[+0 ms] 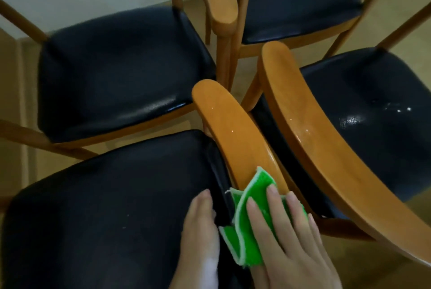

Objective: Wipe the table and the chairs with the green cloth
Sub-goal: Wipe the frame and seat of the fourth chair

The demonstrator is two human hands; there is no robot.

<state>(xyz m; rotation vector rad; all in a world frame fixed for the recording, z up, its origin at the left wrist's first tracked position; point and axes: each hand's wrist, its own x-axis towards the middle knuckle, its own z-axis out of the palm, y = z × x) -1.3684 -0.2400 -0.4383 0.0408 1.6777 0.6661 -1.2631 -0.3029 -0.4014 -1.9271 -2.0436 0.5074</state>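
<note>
The cloth (250, 209) is pressed onto the armrest (235, 134) by the flat right hand (282, 237); bunched folds may be dragged off sideways

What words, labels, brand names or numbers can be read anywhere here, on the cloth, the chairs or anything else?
None: no text shows in this view.
The green cloth under the right hand has only a plain pale edging.
The wooden armrest and the black seats carry no label or mark that shows; the white specks on them look like droplets or glare, not print.
</note>
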